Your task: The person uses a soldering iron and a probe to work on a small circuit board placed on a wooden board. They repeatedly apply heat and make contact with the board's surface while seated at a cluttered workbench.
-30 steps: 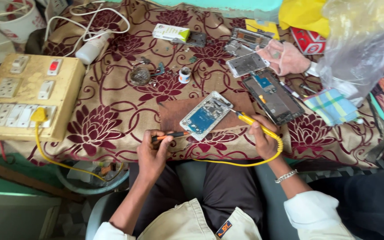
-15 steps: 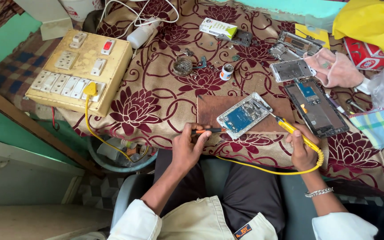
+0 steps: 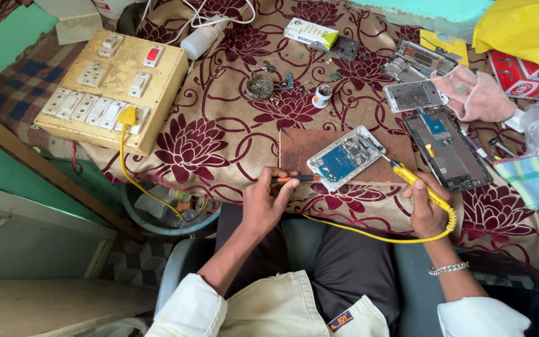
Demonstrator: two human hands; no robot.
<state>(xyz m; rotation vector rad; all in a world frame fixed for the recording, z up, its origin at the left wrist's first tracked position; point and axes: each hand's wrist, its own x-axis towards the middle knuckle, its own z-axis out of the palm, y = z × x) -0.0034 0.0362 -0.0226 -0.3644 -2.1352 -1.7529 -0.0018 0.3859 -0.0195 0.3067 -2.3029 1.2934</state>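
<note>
The left hand [image 3: 263, 203] is closed in a pinch on a slim orange-and-black tool [image 3: 294, 179], likely tweezers or a small driver, whose tip lies against the near edge of the opened phone [image 3: 346, 157]. The right hand [image 3: 427, 212] is wrapped around the yellow handle of a soldering iron [image 3: 416, 181], its thin tip reaching toward the phone's upper right corner; whether it touches the board is too fine to tell. The phone lies back-off and tilted on a small brown wooden board [image 3: 301, 146] at the near edge of the table, its blue cell and circuitry bare. By the look of it the work is mid-way — the case is already off and the insides exposed, but nothing suggests the joint is finished, and reassembly is left. From the iron a yellow cable [image 3: 369, 232] loops across the lap, while another yellow lead [image 3: 133, 178] hangs from a plug in the cream switchboard [image 3: 116, 90] at the left. Further out on the floral cloth [image 3: 219, 131] sit a dark second phone frame [image 3: 447, 150] just right of the board, more stripped frames [image 3: 413, 95] beyond it, a round tin of solder wire [image 3: 260, 86], a small pot [image 3: 322, 95] and a pink rag [image 3: 478, 93]. Nothing blocks the phone itself — only the cable across the knees might snag the right wrist.
</note>
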